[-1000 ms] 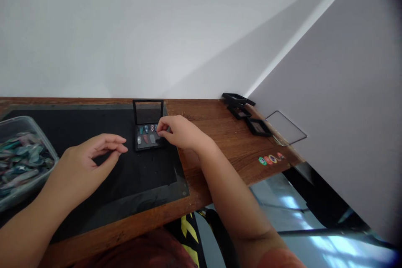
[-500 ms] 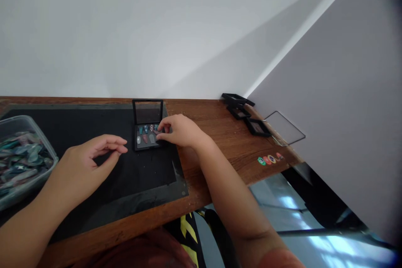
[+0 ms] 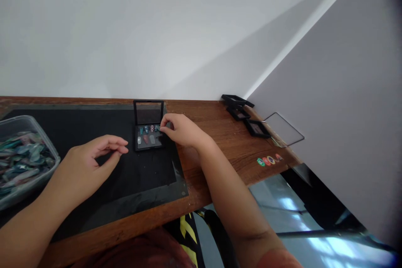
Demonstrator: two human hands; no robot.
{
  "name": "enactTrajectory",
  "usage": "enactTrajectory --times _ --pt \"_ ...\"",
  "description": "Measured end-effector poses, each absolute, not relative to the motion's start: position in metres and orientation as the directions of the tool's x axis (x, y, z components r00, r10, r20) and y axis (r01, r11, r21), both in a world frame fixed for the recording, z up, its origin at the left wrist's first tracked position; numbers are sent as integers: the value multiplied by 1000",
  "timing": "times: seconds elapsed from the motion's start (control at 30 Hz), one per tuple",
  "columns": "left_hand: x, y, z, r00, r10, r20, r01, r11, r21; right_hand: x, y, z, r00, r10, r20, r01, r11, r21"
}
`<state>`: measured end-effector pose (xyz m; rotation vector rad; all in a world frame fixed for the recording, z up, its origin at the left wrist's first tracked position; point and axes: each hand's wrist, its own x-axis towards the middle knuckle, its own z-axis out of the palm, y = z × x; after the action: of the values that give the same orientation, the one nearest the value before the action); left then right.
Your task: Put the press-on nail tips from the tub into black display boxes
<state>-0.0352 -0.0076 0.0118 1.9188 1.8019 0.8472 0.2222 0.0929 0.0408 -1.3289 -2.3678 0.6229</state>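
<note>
On a black mat [image 3: 150, 171] stands a small black case [image 3: 148, 148], its clear-windowed lid raised at the back. Several colourful nail-shaped pieces [image 3: 145, 139] lie in two rows inside it. My right hand [image 3: 180, 129] is at the case's right side, thumb and forefinger pinched at the upper right piece; what is between the fingertips is too small to make out. To the left of the case, my left hand [image 3: 94, 157] hovers over the mat with its fingers together and the thumb near them. Whether it holds anything cannot be seen.
A clear plastic tub [image 3: 52, 150] full of similar pieces is at the far left. Several black cases [image 3: 256, 128] lie at the right back by the wall. Round stickers [image 3: 266, 161] and a thin wire frame [image 3: 290, 127] are at the right.
My right hand's thumb and forefinger have closed together and shifted slightly up and right from the lower row. My left hand is nearly unmoved.
</note>
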Motion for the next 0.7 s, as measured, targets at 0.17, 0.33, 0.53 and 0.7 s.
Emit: enactTrajectory --times 0.17,0.33,0.53,0.7 --pt "-37 -6 7 -4 984 181 737 -120 666 227 93 44 -531 843 79 625 453 -636" --pt "-38 -6 6 -3 985 170 736 -113 668 226 93 43 -588 808 24 607 461 -648" --pt "-38 -8 8 -5 986 168 738 -110 666 217 90 39 -631 775 -35 655 508 -560" --pt "-38 -8 8 -5 987 162 746 -105 658 213 86 41 -602 798 -26 714 524 -464"
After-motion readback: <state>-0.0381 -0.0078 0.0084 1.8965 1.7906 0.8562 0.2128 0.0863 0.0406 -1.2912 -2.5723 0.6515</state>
